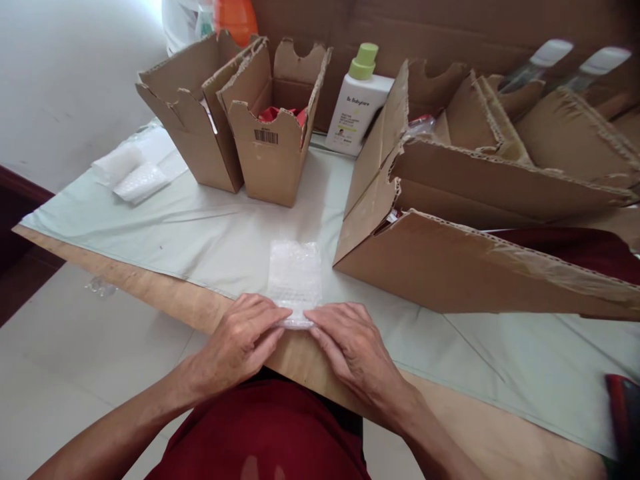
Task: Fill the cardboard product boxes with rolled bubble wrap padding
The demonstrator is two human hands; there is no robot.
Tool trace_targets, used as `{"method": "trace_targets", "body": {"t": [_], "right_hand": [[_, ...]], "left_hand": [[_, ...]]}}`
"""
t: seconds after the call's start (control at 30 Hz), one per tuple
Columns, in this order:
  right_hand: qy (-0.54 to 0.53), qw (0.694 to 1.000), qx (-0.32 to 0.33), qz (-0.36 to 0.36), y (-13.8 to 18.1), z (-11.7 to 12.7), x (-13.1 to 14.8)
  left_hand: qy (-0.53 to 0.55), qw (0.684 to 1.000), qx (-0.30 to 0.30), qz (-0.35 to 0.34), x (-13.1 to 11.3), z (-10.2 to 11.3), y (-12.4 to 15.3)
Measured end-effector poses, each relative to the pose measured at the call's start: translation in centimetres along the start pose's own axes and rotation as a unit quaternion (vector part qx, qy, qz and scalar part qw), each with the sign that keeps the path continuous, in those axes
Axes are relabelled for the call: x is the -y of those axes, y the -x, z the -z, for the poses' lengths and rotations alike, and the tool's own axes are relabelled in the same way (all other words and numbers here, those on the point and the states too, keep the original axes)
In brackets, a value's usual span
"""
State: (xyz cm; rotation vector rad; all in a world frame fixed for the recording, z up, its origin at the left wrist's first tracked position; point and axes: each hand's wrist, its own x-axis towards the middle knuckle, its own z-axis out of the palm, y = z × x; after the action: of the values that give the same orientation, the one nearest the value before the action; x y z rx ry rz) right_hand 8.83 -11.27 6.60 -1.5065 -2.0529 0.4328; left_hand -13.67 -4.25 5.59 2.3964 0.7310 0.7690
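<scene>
A small piece of bubble wrap (295, 270) lies at the table's front edge, its near end folded or rolled into a thicker strip. My left hand (253, 327) grips the left end of that strip between thumb and fingers. At its right end, my right hand (345, 333) pinches it in the same way. The far part of the wrap rests flat on the pale cloth. Whether anything is wrapped inside the folded end cannot be made out.
Two narrow cardboard boxes (273, 153) stand at the back, one holding something red. A white bottle (353, 110) with a green cap stands beside them. Large cardboard boxes (450, 260) fill the right side. More bubble wrap (140, 170) lies at the left on the pale cloth (200, 233).
</scene>
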Motion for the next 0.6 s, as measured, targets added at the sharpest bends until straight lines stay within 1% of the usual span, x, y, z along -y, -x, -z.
{"method": "trace_targets", "body": {"t": [0.07, 0.13, 0.2, 0.23, 0.27, 0.4, 0.47, 0.6], "right_hand": [[-0.002, 1.000, -0.018, -0.018, -0.2, 0.1, 0.0], [0.035, 0.996, -0.083, -0.022, -0.2, 0.0, -0.2], [0.078, 0.986, -0.150, 0.000, 0.0, -0.2, -0.4], [0.093, 0.982, -0.162, 0.016, 0.2, -0.3, -0.5], [0.103, 0.982, -0.157, 0.030, 0.3, -0.4, -0.5], [0.122, 0.989, -0.070, 0.050, 0.1, -1.0, -0.8], [0.119, 0.990, -0.055, 0.048, -0.4, -1.2, -0.9], [0.046, 0.998, -0.044, 0.027, -0.9, -0.8, -1.0]], "left_hand": [[0.009, 1.000, -0.014, 0.025, 0.2, -0.2, -0.4], [-0.010, 0.998, -0.034, 0.051, 0.5, -0.4, -1.0], [-0.045, 0.996, -0.052, 0.060, 1.1, -0.7, -1.4], [-0.061, 0.995, -0.057, 0.059, 1.4, -0.9, -1.5], [-0.075, 0.994, -0.058, 0.058, 1.7, -1.1, -1.6], [-0.098, 0.990, -0.082, 0.060, 2.3, -1.6, -1.5], [-0.089, 0.991, -0.091, 0.044, 2.0, -1.4, -1.3], [-0.035, 0.998, -0.043, 0.009, 1.2, -0.4, -0.7]]}}
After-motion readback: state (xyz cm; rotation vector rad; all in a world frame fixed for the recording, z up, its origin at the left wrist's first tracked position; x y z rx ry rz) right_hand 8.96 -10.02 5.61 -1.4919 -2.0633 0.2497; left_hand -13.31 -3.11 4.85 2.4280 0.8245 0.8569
